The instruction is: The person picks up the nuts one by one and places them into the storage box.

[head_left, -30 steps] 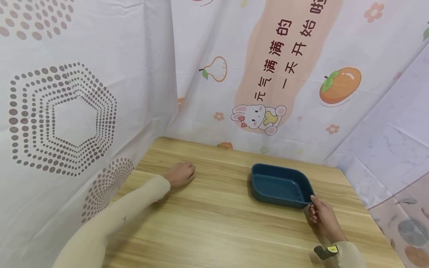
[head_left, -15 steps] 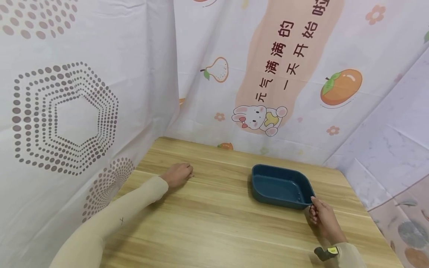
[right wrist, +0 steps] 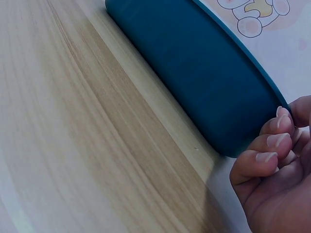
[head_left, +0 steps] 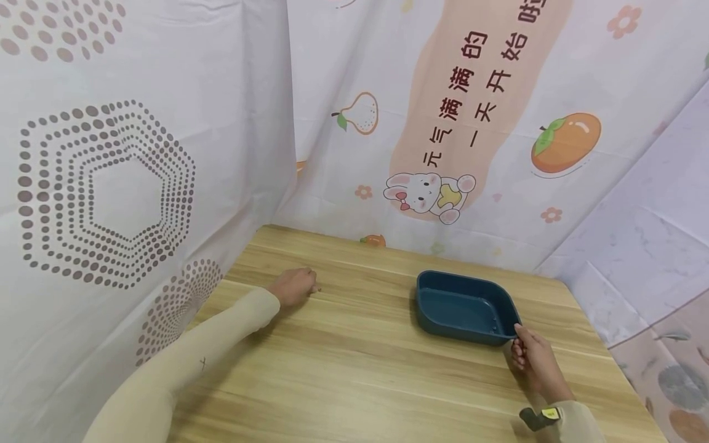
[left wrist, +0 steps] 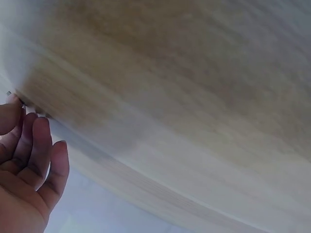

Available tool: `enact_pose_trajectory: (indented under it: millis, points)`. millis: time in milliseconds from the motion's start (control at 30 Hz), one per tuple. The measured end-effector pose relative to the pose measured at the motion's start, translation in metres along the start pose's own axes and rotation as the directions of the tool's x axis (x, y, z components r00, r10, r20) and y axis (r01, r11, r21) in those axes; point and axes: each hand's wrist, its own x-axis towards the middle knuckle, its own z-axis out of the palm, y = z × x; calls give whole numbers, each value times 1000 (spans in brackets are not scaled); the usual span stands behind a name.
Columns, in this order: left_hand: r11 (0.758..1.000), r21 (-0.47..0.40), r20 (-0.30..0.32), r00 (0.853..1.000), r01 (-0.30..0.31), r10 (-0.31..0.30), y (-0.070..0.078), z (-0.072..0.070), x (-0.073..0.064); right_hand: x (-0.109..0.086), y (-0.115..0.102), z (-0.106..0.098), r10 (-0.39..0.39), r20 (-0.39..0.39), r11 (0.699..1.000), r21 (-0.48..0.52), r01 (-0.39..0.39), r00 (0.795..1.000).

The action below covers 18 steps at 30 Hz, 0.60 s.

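A dark blue rectangular tray [head_left: 460,307] with rounded corners and an open top stands on the right half of the table. My right hand [head_left: 537,363] pinches its near right corner, thumb over the rim, as the right wrist view also shows. Inside the tray, near that corner, lie a few tiny dark pieces [head_left: 493,327], too small to identify. Well to the left of the tray, my left hand [head_left: 295,287] is low over the table, fingers bent. A tiny dark piece [left wrist: 8,93] shows at its thumb and fingertip in the left wrist view; its kind is unclear.
The wood-grain table [head_left: 354,375] spreads between and in front of the hands. A printed white curtain [head_left: 332,166] hangs along its back edge, with further cloth at the left and right sides. A black device with a yellow label [head_left: 540,417] sits on the right wrist.
My left hand has shifted slightly left, and a tiny dark piece now shows at its fingertips. The right hand and the tray stay in place.
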Motion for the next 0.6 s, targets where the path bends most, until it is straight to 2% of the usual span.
enact_pose_trajectory:
  millis: [167,433,600]
  points:
    - [998,55,-15,1000,-22,23,0,0,0,0,-1,-1,3,-2,1000,7,-3,1000]
    - [994,98,-39,998,-50,54,-3,5,0,2,1,-2,4,1,1000,9,-4,1000]
    - [993,107,-44,998,-46,51,-5,7,1,2,1,-2,8,0,1000,-3,-8,1000]
